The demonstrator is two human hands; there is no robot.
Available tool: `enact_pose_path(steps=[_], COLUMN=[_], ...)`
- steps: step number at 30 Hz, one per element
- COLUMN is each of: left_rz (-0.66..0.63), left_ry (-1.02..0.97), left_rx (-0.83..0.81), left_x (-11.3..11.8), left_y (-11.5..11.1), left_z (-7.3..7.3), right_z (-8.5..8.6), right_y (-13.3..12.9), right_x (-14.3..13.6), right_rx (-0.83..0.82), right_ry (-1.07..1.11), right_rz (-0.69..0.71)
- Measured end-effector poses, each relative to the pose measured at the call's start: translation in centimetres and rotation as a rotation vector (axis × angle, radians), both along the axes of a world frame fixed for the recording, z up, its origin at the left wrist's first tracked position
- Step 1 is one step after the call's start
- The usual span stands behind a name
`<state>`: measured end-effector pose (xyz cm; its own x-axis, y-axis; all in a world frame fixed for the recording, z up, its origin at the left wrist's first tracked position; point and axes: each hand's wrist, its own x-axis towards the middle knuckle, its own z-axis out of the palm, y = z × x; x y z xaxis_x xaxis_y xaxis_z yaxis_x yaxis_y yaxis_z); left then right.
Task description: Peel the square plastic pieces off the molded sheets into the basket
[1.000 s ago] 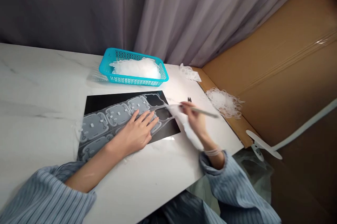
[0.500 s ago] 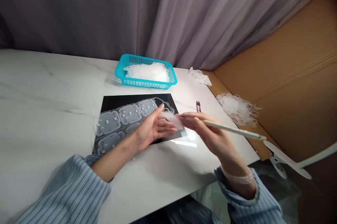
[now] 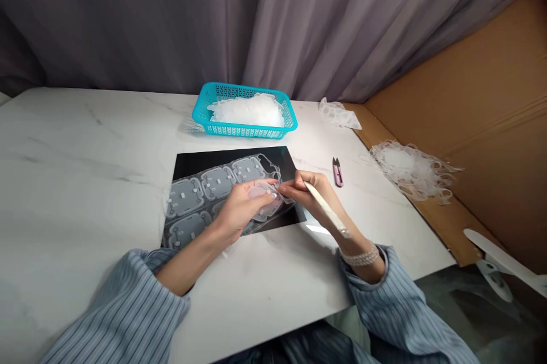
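Observation:
My left hand (image 3: 239, 209) is closed on a thin, translucent plastic-like piece (image 3: 258, 188), its thumb pressed on top. My right hand (image 3: 311, 190) grips a slim white-handled tool (image 3: 327, 209) that slants back over the wrist. The tool's tip is hidden, so I cannot tell its kind. The right fingertips meet the edge of the translucent piece, close to a loose, stringy clear strip. Below both hands lies a black mat (image 3: 192, 160) with a translucent moulded sheet (image 3: 217, 183) of rounded panels on it.
A blue basket (image 3: 245, 131) heaped with white translucent pieces stands at the back. Pink-handled thread snips (image 3: 337, 173) lie to the right. Beyond them are a pile of stringy clear scraps (image 3: 412, 170), a crumpled clear sheet (image 3: 339, 114) and a cardboard wall (image 3: 482, 96).
My left hand has gone from open, fingers spread, to closed on the translucent piece. My right hand has tilted the tool more steeply. The view has shifted slightly.

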<state>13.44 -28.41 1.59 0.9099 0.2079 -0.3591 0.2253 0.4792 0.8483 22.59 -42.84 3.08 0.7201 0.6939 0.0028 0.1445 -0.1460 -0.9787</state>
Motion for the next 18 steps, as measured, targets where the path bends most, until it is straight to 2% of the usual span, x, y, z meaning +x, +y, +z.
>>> enact_pose_path(steps=[3, 6, 8, 11, 14, 16, 18], left_rz=[0.070, 0.156, 0.215, 0.226, 0.146, 0.096, 0.063], left_ry=[0.012, -0.006, -0.028, -0.065, -0.101, -0.131, -0.169], left_rx=[0.092, 0.242, 0.278, 0.161, 0.039, -0.004, -0.055], left_x=[0.0, -0.3, -0.5, -1.1, -1.6, -1.9, -2.0], left_y=[-0.3, -0.1, 0.3, 0.9, 1.1, 1.1, 1.0], left_z=[-0.2, -0.5, -0.6, -0.2, 0.3, 0.7, 0.9], right_z=[-1.0, -1.5, -1.5, -1.0, 0.0, 0.7, 1.2], right_y=[-0.1, -0.8, -1.5, -2.2, -1.8, -0.9, 0.0], right_x=[0.0, 1.1, 2.2, 3.1, 2.1, 0.6, -0.9], right_rx=[-0.027, -0.108, -0.158, -0.255, -0.252, -0.144, -0.026], right_ry=[-0.162, -0.373, -0.466, -0.566, -0.672, -0.632, -0.456], right_rz=[-0.078, -0.200, -0.280, -0.350, -0.425, -0.386, -0.206])
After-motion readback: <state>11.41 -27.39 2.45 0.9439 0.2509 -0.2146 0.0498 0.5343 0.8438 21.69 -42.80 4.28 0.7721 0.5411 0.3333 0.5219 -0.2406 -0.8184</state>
